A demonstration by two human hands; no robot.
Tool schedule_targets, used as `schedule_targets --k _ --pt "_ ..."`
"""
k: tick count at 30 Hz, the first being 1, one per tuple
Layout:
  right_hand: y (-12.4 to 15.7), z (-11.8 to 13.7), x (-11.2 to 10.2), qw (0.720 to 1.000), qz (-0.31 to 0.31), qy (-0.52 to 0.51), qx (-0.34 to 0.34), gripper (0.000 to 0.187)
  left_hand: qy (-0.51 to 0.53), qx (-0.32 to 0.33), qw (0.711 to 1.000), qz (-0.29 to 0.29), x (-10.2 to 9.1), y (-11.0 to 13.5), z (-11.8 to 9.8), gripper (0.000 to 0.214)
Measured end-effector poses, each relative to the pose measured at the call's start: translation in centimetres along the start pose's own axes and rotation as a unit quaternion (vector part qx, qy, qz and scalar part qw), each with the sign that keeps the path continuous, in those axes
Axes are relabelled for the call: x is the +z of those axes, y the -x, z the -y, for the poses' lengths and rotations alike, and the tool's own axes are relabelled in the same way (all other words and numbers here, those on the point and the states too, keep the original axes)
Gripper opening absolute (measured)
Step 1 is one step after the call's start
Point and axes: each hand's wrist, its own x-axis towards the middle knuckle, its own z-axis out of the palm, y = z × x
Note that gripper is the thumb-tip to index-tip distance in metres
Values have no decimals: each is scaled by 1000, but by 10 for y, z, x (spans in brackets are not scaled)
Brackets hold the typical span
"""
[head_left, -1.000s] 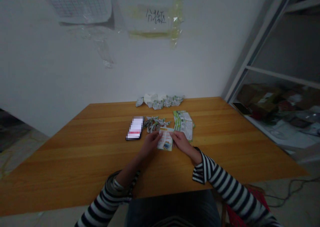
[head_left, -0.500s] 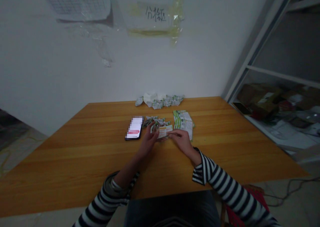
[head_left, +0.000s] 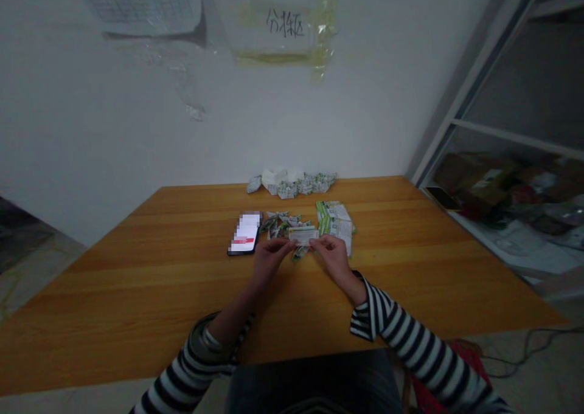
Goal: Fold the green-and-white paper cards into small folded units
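Between my hands is a small strip of printed paper (head_left: 303,235), white with an orange-green edge. My left hand (head_left: 270,257) pinches its left end, and my right hand (head_left: 332,253) pinches its right end. Just behind the strip lies a loose pile of torn or folded printed paper pieces (head_left: 279,219). A small green-and-white scrap (head_left: 300,253) rests on the table below the strip. To the right, partly behind my right hand, lie flat green-and-white printed sheets (head_left: 338,219).
A phone with a lit screen (head_left: 246,231) lies left of my left hand on the wooden table (head_left: 182,292). Crumpled printed papers (head_left: 292,186) line the back edge by the wall. A shelf unit with boxes (head_left: 483,177) stands at the right.
My left hand has come down from the paper pile to the strip's left end. The strip is now held between both hands; my right hand has barely moved.
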Motion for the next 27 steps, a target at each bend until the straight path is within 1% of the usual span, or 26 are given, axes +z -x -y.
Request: schedule_targets --k 5,8,10,13,18,22,27 --pt "0 -4 4 999 -34 -7 11 39 64 -27 998 0 5 1 2 30" --pt "-2 -8 4 999 -36 11 4 37 117 -44 992 29 8 0 2 39" --pt "-3 -9 2 999 -31 35 -10 36 135 -54 989 38 9 0 2 44" --pt "-2 -7 1 997 -28 68 -30 35 130 -57 989 36 10 -1 3 43" --pt "1 1 1 994 -9 98 -42 34 135 -57 989 33 8 -1 4 38" --pt "2 5 1 994 -5 102 -43 34 143 -66 987 33 8 -1 3 38" --pt "3 2 3 994 -2 102 -44 34 148 -62 987 19 10 0 1 39"
